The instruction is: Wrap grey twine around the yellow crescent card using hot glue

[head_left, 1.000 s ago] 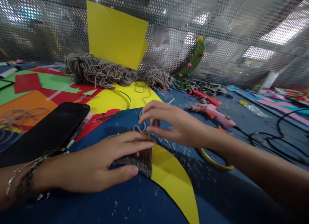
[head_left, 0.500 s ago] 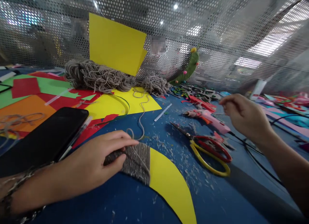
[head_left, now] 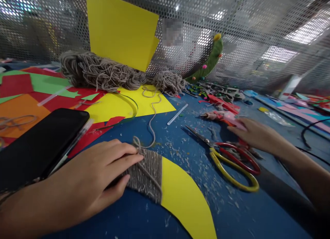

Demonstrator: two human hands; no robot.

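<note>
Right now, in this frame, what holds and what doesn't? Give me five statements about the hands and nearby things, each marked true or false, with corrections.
1. The left hand rests on the yarn-wrapped part of the yellow crescent. True.
2. Yarn covers the whole crescent. False: one end is bare yellow.
3. The right hand is at the pink glue gun. True.
4. The scissors lie on the crescent. False: they lie right of it, on the blue table.
5. A yellow sheet rises above the large grey yarn bundle. True.

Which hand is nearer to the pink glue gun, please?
Right: the right hand is at the pink glue gun; the left hand lies on the yarn-wrapped shape, farther left.
</note>
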